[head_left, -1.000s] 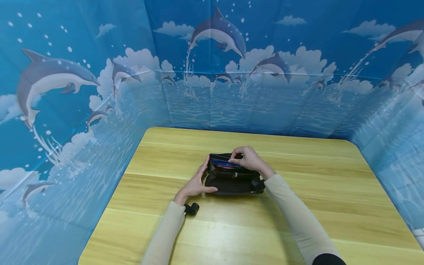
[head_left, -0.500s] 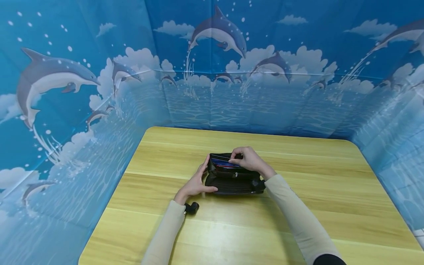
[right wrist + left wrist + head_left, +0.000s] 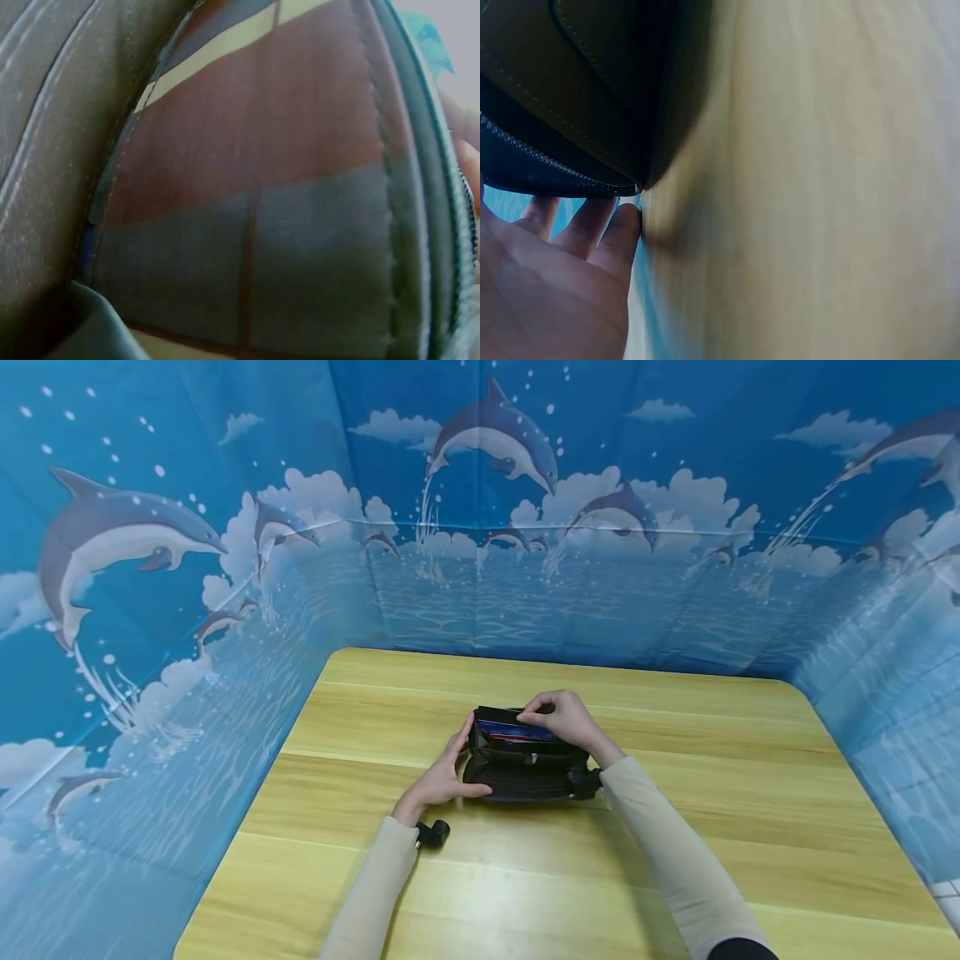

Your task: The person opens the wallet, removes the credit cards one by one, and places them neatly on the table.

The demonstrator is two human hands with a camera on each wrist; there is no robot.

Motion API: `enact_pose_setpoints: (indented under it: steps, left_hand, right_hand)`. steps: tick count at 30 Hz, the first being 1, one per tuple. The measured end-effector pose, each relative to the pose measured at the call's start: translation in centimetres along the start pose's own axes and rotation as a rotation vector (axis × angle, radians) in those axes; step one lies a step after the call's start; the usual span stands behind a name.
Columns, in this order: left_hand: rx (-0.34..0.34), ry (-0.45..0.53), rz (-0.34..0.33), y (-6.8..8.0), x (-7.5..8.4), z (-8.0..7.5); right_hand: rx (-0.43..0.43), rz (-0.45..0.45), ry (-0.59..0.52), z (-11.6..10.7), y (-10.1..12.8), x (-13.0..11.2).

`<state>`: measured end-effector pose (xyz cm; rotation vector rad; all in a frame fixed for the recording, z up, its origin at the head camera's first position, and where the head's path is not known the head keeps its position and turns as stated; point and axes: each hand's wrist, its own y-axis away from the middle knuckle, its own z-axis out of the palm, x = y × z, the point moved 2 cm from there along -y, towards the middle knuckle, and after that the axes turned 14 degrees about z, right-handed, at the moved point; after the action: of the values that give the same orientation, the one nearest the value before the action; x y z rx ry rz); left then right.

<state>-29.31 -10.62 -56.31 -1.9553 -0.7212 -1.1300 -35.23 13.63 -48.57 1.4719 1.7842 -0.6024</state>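
Note:
A black zip-around wallet (image 3: 525, 777) lies unzipped on the table, its near half folded down. My left hand (image 3: 441, 777) holds its left end, thumb over the near edge and fairly straight fingers along the outside. In the left wrist view those fingers (image 3: 592, 229) meet the zipped corner. Over the back compartment, my right hand (image 3: 564, 720) pinches the top of a dark flat piece (image 3: 497, 715); whether card or divider, I cannot tell. Blue and red cards (image 3: 504, 730) stand upright just in front of it. The right wrist view shows a brown-and-grey patterned panel (image 3: 247, 165) beside the zip.
A pale wooden table (image 3: 712, 777) carries the wallet. Blue dolphin-print sheeting (image 3: 487, 593) rises behind the table and at both sides. A small black wrist camera (image 3: 435, 834) sits by the left sleeve.
The dark piece between my right fingertips stands slightly higher, and more blue card shows in front of it. The light line seen at the pinch earlier is gone. My left hand stays put.

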Motion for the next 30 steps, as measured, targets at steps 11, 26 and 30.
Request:
enact_pose_setpoints:
  steps: [11, 26, 30]
  left_hand:
    - [-0.049, -0.024, -0.015, -0.1, 3.8, -0.5]
    - [-0.038, -0.02, -0.018, 0.0, 3.8, -0.5]
    - [-0.05, -0.022, -0.027, 0.0, 3.7, -0.5]
  right_hand:
    - [-0.009, 0.061, -0.167, -0.4, 0.3, -0.1]
    - [0.076, 0.079, -0.362, -2.0, 0.5, 0.2]
    - [0.089, 0.092, -0.405, -2.7, 0.7, 0.4]
